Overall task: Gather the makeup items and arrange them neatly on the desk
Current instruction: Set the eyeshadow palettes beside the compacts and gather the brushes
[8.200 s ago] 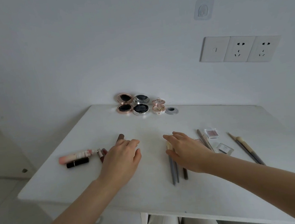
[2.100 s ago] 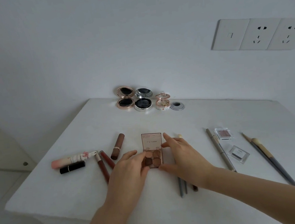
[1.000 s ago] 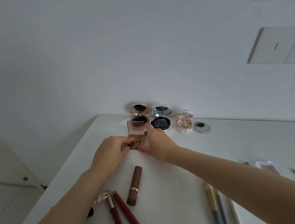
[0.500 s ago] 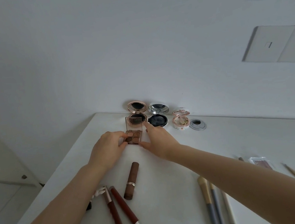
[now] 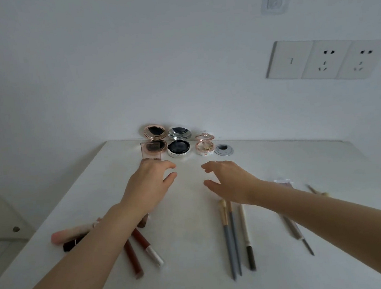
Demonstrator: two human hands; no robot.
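An open eyeshadow palette (image 5: 151, 150) with a clear brownish lid stands at the back of the white desk (image 5: 188, 216), in front of the rose-gold compact (image 5: 154, 132). Beside it are a silver and black compact (image 5: 178, 148) and a small pink compact (image 5: 205, 147). My left hand (image 5: 150, 184) hovers just before the palette, fingers apart, holding nothing. My right hand (image 5: 230, 181) is open near the desk's middle. Lip pencils (image 5: 146, 246) lie under my left forearm. Several brushes (image 5: 233, 237) lie under my right wrist.
A grey cable grommet (image 5: 224, 149) sits right of the compacts. A pink tube (image 5: 72, 233) and a black lipstick (image 5: 71, 245) lie at the left edge. A small clear case (image 5: 283, 182) and more pencils (image 5: 297, 234) lie to the right. Wall sockets (image 5: 325, 61) are above.
Both hands have let go of the eyeshadow palette, which now stands by the compacts, and have drawn back toward me. The camera has tilted down a little.
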